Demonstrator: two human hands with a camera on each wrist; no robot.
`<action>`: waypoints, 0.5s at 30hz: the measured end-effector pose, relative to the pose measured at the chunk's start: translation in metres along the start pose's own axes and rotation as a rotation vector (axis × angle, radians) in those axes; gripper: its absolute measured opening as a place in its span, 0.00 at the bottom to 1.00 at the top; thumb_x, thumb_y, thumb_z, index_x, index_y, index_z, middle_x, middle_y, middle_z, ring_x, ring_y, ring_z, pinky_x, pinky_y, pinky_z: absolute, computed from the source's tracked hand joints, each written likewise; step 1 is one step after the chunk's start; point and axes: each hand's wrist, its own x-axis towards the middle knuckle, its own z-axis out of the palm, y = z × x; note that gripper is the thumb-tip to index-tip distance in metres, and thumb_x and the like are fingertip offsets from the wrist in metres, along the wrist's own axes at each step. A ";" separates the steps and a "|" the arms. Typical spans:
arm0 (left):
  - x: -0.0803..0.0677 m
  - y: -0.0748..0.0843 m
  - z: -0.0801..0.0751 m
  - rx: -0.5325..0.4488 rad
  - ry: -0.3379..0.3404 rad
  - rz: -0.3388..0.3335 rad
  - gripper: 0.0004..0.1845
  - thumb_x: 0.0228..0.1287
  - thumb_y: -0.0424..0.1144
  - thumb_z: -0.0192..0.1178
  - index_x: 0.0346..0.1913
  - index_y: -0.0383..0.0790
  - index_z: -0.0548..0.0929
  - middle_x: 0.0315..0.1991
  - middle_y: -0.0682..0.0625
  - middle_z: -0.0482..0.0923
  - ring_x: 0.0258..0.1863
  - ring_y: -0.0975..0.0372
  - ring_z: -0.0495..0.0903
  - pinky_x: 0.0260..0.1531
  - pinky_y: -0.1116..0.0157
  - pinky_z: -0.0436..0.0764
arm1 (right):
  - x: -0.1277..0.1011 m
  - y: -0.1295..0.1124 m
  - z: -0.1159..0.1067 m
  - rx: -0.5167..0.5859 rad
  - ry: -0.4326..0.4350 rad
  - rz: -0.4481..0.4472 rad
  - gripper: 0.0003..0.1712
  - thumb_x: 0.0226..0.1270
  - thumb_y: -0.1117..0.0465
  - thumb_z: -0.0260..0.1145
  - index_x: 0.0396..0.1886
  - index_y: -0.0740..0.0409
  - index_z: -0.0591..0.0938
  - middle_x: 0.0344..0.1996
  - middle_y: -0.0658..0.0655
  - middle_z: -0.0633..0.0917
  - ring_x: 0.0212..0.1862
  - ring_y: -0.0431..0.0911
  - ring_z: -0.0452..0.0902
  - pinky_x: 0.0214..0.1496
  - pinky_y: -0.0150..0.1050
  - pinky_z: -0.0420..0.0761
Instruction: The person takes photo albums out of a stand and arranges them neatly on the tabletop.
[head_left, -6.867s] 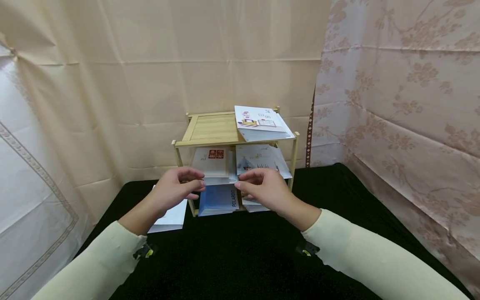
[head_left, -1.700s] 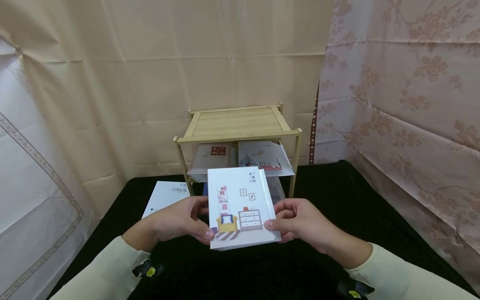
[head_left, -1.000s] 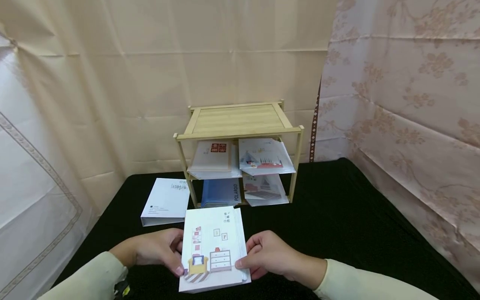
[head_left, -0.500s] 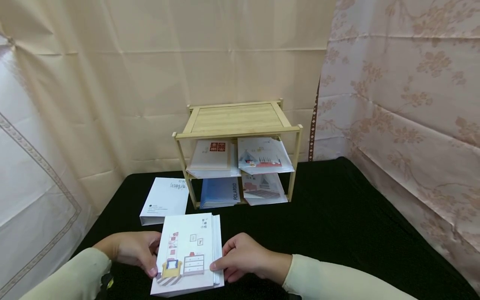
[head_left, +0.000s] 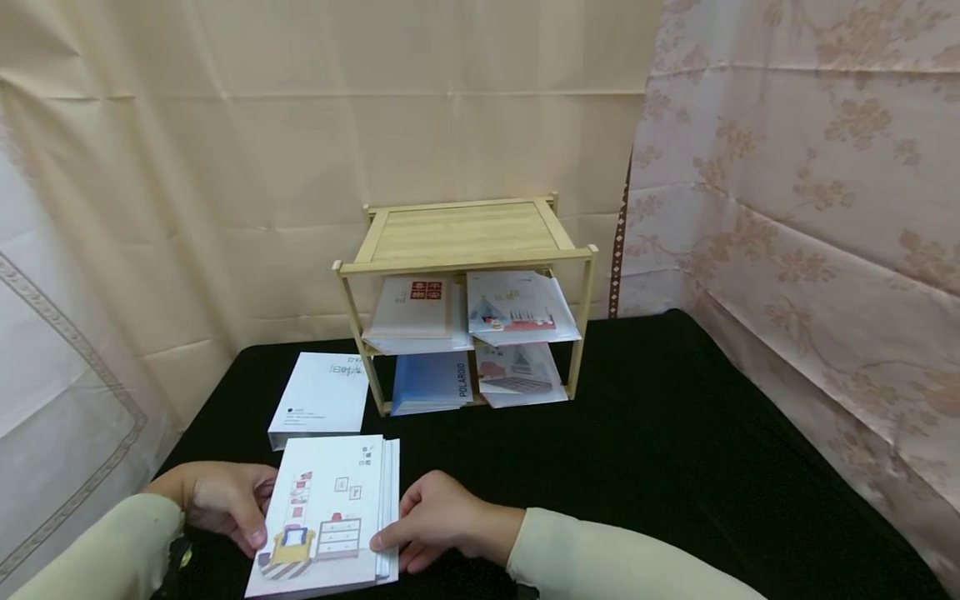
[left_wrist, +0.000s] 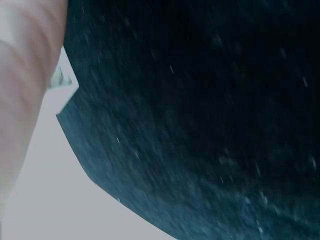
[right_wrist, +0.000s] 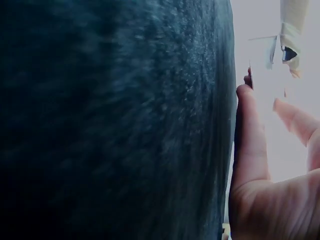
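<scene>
Both hands hold a white album point(head_left: 326, 517) with a drawing of a yellow armchair and a dresser on its cover, low over the black tablecloth point(head_left: 637, 467) at the front left. My left hand point(head_left: 225, 504) grips its left edge, thumb on the cover. At the album's right edge my right hand point(head_left: 435, 525) grips it with the thumb on top. The right wrist view shows the fingers point(right_wrist: 250, 145) close against the dark cloth point(right_wrist: 115, 120); the left wrist view shows only cloth point(left_wrist: 200, 120) and a bit of skin.
A small wooden shelf point(head_left: 461, 237) stands at the back centre, its top bare, with albums on both lower levels, one blue point(head_left: 431, 382). A white album point(head_left: 318, 402) lies flat left of the shelf. Curtains close in the back and sides.
The illustrated album came off the shelf top, and both hands have carried it toward me and leftward, lowering it near the table's front left.
</scene>
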 end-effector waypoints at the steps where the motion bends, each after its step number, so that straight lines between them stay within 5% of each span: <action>1: -0.002 -0.002 -0.002 -0.008 0.004 0.005 0.29 0.59 0.30 0.69 0.64 0.35 0.73 0.57 0.40 0.86 0.53 0.55 0.87 0.54 0.57 0.88 | 0.002 -0.001 0.002 -0.001 0.002 -0.007 0.11 0.58 0.59 0.80 0.32 0.57 0.85 0.28 0.58 0.90 0.23 0.44 0.87 0.25 0.37 0.89; 15: -0.018 -0.029 -0.018 -0.061 0.062 0.095 0.16 0.67 0.28 0.63 0.57 0.33 0.82 0.53 0.40 0.88 0.51 0.55 0.88 0.54 0.56 0.88 | 0.021 -0.010 0.024 -0.097 0.091 -0.018 0.12 0.56 0.59 0.82 0.25 0.56 0.86 0.22 0.57 0.89 0.20 0.44 0.86 0.21 0.35 0.86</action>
